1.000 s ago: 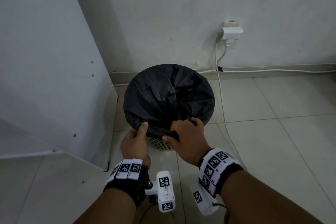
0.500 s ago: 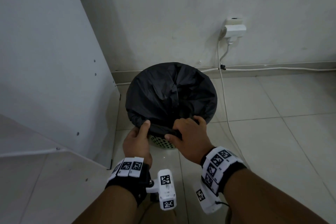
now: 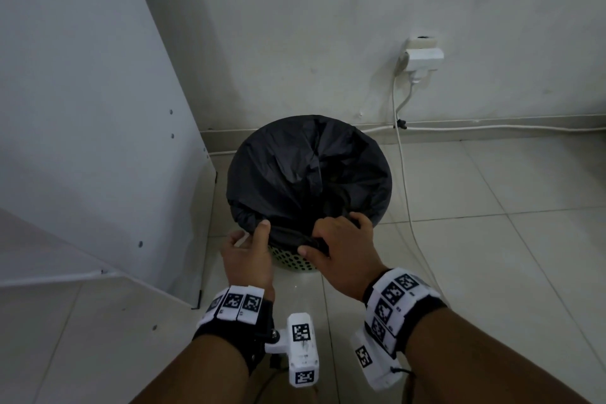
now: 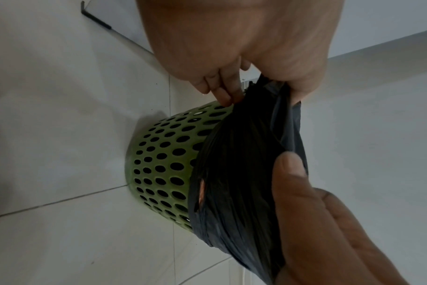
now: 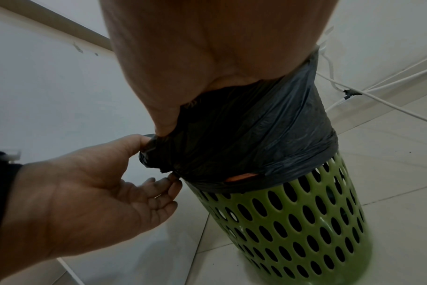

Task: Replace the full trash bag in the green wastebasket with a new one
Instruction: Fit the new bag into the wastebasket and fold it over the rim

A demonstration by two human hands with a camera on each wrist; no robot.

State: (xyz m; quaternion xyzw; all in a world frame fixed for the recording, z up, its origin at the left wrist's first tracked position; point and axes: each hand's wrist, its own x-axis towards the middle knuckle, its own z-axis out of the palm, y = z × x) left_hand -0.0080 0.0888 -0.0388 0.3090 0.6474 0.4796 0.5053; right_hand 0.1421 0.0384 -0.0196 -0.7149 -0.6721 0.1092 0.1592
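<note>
A green perforated wastebasket [image 3: 292, 262] [image 4: 159, 164] [image 5: 293, 221] stands on the tiled floor, lined with a black trash bag [image 3: 308, 174] [image 4: 237, 173] [image 5: 251, 135] folded over its rim. My left hand [image 3: 252, 234] [image 4: 263, 90] [image 5: 156, 162] pinches the bag's hem at the near left, thumb on top and fingers underneath. My right hand [image 3: 331, 239] [image 5: 195, 86] [image 4: 305, 192] grips the bunched hem at the near right. A small tear [image 5: 241, 176] in the hem shows something orange. What lies inside the bag is hidden.
A tall white panel [image 3: 98, 141] stands close on the basket's left. Behind is the wall with a plugged socket [image 3: 424, 57]. A white cable [image 3: 410, 207] drops from it and runs over the floor just right of the basket. Bare tiles [image 3: 492, 223] lie to the right.
Both hands have stayed on the near rim of the bag. The right hand has bunched slightly more of the hem under its fingers. The basket has not moved.
</note>
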